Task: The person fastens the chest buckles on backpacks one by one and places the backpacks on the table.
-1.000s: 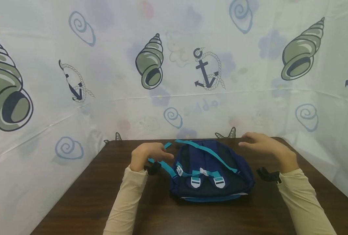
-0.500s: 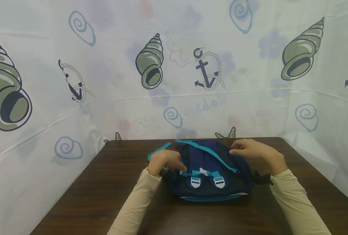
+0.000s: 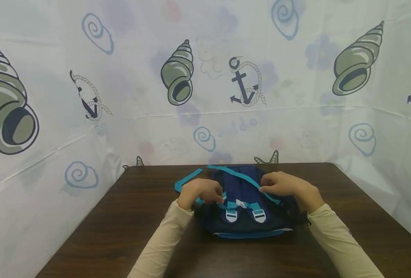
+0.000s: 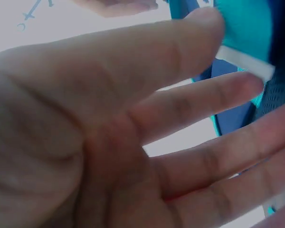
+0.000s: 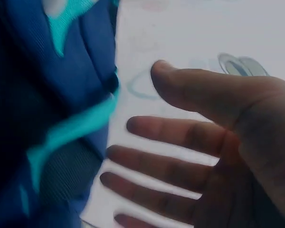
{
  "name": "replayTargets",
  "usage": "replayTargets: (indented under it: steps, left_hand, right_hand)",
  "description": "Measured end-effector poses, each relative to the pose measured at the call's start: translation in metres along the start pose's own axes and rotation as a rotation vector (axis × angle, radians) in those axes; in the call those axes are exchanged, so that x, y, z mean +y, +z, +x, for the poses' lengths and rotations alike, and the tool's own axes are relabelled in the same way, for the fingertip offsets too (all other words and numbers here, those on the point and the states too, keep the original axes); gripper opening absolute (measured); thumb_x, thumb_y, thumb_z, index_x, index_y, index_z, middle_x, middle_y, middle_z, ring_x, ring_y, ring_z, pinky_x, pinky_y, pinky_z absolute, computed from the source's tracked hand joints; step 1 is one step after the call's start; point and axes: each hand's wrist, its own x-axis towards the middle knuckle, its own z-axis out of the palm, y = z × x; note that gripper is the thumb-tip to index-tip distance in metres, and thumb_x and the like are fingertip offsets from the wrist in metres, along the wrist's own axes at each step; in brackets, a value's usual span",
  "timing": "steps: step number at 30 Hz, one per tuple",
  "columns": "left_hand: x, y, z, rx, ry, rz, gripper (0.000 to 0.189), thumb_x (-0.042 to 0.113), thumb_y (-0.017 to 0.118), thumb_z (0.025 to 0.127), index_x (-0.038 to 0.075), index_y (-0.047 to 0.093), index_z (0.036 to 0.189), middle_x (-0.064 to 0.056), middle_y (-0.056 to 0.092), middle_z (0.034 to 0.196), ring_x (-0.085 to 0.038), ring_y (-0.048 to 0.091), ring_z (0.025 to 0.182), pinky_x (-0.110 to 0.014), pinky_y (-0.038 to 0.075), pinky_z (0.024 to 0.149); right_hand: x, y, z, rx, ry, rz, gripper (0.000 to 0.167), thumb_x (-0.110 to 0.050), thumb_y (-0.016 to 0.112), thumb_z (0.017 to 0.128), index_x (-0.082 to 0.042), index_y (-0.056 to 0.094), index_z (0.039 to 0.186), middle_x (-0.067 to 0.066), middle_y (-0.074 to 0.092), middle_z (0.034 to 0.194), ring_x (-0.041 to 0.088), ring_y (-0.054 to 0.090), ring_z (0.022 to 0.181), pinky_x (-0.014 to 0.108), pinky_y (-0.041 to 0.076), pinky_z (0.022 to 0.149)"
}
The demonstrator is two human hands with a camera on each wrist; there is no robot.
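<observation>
A navy backpack (image 3: 234, 185) with teal straps lies on the table, its strapped side up. My left hand (image 3: 203, 191) is over its left side, next to a teal chest strap. In the left wrist view, my thumb tip overlaps the teal webbing (image 4: 247, 28), and the index finger extends below its white edge (image 4: 247, 64); the fingers are spread. My right hand (image 3: 285, 184) reaches over the bag's right side, near a long teal strap (image 3: 245, 177). The right wrist view shows that hand's fingers apart, holding nothing, beside the teal strap (image 5: 80, 126).
Two white strap adjusters (image 3: 231, 216) (image 3: 259, 216) and a white clip (image 3: 240, 203) sit on the bag's lower part. A loose teal strap end (image 3: 188, 179) sticks out past its left side. Behind the brown table (image 3: 115, 220) hangs a shell-printed white curtain (image 3: 139, 77).
My left hand has moved right and down onto the bag's left side. My right hand has come left and down from beyond the bag to over it. The bag has stayed put.
</observation>
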Motion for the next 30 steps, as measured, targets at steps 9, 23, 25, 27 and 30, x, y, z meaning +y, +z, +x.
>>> replayTargets:
  steps: [9, 23, 25, 27, 30]
  left_hand:
    - [0.010, 0.011, 0.007, 0.065, -0.006, -0.038, 0.022, 0.039, 0.069, 0.093, 0.018, 0.070, 0.091, -0.003, 0.063, 0.078, -0.017, 0.059, 0.068, -0.033, 0.055, 0.068]
    - [0.010, 0.007, 0.006, 0.081, 0.088, 0.005, 0.019, 0.016, 0.065, 0.096, 0.016, 0.070, 0.114, 0.004, 0.065, 0.088, -0.013, 0.063, 0.071, -0.027, 0.053, 0.068]
    - [0.009, 0.005, 0.006, 0.106, 0.109, -0.004, 0.019, 0.015, 0.065, 0.097, 0.016, 0.070, 0.115, 0.003, 0.067, 0.092, -0.013, 0.064, 0.073, -0.027, 0.054, 0.070]
    - [0.007, 0.004, 0.006, 0.135, 0.134, -0.006, 0.019, 0.017, 0.064, 0.098, 0.017, 0.071, 0.116, 0.003, 0.068, 0.098, -0.012, 0.064, 0.077, -0.027, 0.054, 0.073]
    - [0.004, 0.000, 0.005, 0.186, 0.175, -0.020, 0.020, 0.019, 0.063, 0.099, 0.018, 0.070, 0.117, 0.001, 0.069, 0.107, -0.012, 0.063, 0.081, -0.029, 0.055, 0.076]
  right_hand:
    - [-0.019, 0.027, 0.017, -0.055, -0.154, 0.076, 0.018, -0.022, 0.069, 0.094, -0.009, 0.065, 0.105, -0.004, 0.067, 0.096, 0.011, 0.063, 0.086, 0.030, 0.055, 0.078]
    - [-0.027, 0.053, 0.032, -0.041, -0.174, 0.001, 0.014, -0.015, 0.075, 0.088, -0.015, 0.063, 0.095, -0.007, 0.062, 0.085, 0.007, 0.054, 0.073, 0.024, 0.049, 0.066]
    - [-0.026, 0.053, 0.031, -0.044, -0.180, 0.015, 0.013, -0.015, 0.074, 0.089, -0.015, 0.063, 0.095, -0.007, 0.062, 0.085, 0.008, 0.055, 0.074, 0.024, 0.049, 0.066]
    - [-0.025, 0.052, 0.030, -0.041, -0.188, 0.028, 0.010, -0.015, 0.072, 0.091, -0.016, 0.064, 0.096, -0.007, 0.062, 0.085, 0.008, 0.055, 0.074, 0.024, 0.050, 0.067]
    - [-0.020, 0.048, 0.028, -0.019, -0.200, 0.055, 0.007, -0.016, 0.069, 0.093, -0.017, 0.065, 0.099, -0.008, 0.062, 0.085, 0.009, 0.055, 0.074, 0.025, 0.050, 0.068]
